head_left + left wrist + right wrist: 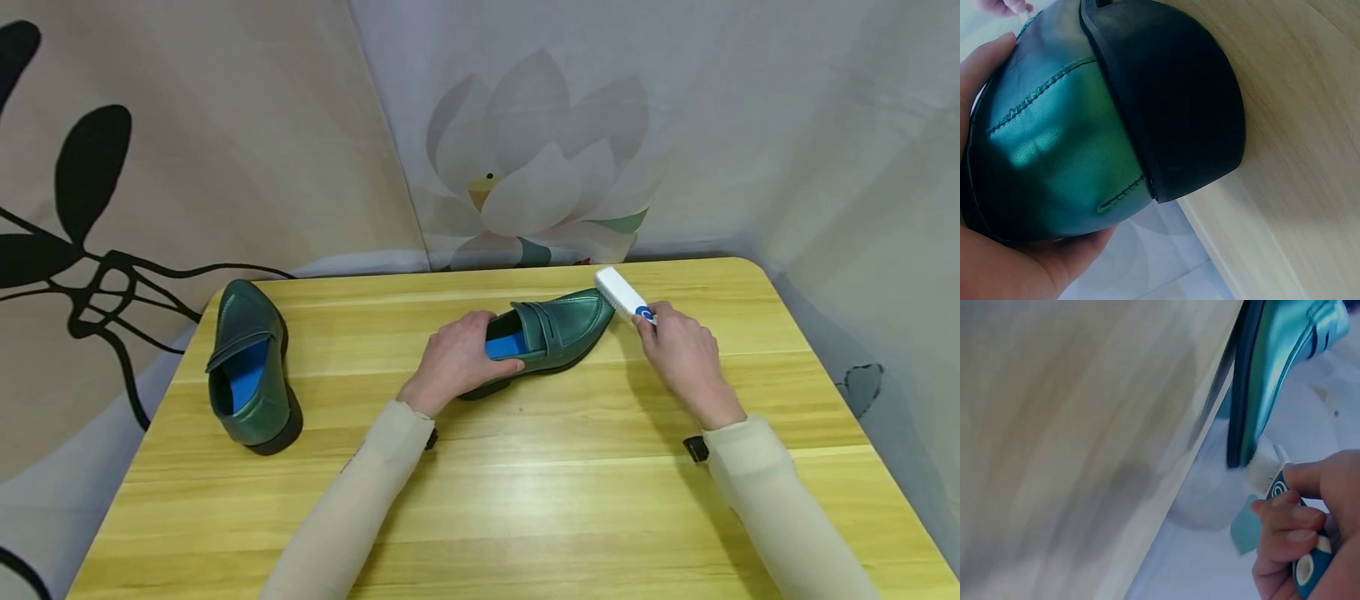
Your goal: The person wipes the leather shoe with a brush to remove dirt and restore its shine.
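Note:
A green loafer (573,329) with a blue insole points its toe to the right, mid-table. My left hand (461,357) grips it round the heel, thumb along the near side; the left wrist view shows its black heel block (1179,100) close up. In my right hand (684,354) is a white brush (621,292) with a blue mark, held by its handle (1313,565) with curled fingers. The bristles (1262,472) meet the tip of the loafer's toe. A matching green loafer (251,367) stands upright at the table's left side, toe away from me.
The wooden table (570,500) has its back edge just beyond the loafers and brush. Behind it hangs a pale curtain (720,133) printed with a flower and dark leaves.

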A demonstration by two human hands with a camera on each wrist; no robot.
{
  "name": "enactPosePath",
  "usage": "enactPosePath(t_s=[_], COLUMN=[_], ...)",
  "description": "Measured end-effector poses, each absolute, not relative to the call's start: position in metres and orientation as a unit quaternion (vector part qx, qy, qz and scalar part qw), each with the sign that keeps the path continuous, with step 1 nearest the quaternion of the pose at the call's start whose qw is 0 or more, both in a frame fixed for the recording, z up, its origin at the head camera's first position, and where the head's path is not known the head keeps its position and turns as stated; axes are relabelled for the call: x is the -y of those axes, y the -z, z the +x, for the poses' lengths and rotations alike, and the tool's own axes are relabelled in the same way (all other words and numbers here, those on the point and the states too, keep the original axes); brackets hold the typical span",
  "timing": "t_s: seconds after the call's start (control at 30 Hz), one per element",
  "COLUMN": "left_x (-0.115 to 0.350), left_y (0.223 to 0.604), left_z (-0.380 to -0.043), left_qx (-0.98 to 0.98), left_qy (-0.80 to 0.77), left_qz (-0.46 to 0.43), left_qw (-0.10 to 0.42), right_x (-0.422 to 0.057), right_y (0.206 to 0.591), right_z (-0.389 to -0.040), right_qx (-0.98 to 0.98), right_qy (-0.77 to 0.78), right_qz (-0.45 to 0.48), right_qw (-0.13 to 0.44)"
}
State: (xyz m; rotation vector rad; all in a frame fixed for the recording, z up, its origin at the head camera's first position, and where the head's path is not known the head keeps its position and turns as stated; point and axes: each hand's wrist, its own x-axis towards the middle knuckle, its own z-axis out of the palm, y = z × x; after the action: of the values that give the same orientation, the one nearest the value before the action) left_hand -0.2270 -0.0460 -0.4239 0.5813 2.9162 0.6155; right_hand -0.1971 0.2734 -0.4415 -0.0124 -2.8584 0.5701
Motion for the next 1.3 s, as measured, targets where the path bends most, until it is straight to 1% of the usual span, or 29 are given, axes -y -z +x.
enactPosePath(t_s=[0.17,0.3,0.47,0.67,0.73,0.87,0.93,1.17,1.3], left_x=[0.046,0.045,0.045,0.046,0.046,0.046,0.047,0.047,0.047], left_y=[0.423,0.422,0.423,0.424,0.424,0.424,0.424,0.423,0.423], left_z=[-0.228,-0.228,-0.229,-0.228,-0.228,-0.228,-0.228,-0.228,-0.228], left_qx=[-0.960,-0.959,-0.959,-0.958,-0.959,-0.959,-0.959,-0.958,-0.958], left_qy=[-0.198,-0.198,-0.200,-0.202,-0.201,-0.199,-0.200,-0.203,-0.203], left_qz=[0.191,0.194,0.196,0.197,0.195,0.194,0.195,0.195,0.194], left_qw=[0.054,0.055,0.052,0.052,0.053,0.052,0.051,0.051,0.054], right_x=[-0.253,-0.238,-0.243,-0.258,-0.257,-0.249,-0.246,-0.255,-0.256], right_y=[0.439,0.438,0.440,0.448,0.449,0.448,0.447,0.449,0.451], right_z=[-0.187,-0.177,-0.174,-0.175,-0.172,-0.162,-0.158,-0.159,-0.160], right_qx=[0.974,0.968,0.969,0.972,0.972,0.971,0.970,0.971,0.972], right_qy=[-0.213,-0.239,-0.232,-0.206,-0.207,-0.219,-0.223,-0.211,-0.208], right_qz=[0.034,0.057,0.045,0.022,0.032,0.057,0.063,0.046,0.049], right_qw=[0.076,0.059,0.067,0.109,0.106,0.076,0.070,0.100,0.094])
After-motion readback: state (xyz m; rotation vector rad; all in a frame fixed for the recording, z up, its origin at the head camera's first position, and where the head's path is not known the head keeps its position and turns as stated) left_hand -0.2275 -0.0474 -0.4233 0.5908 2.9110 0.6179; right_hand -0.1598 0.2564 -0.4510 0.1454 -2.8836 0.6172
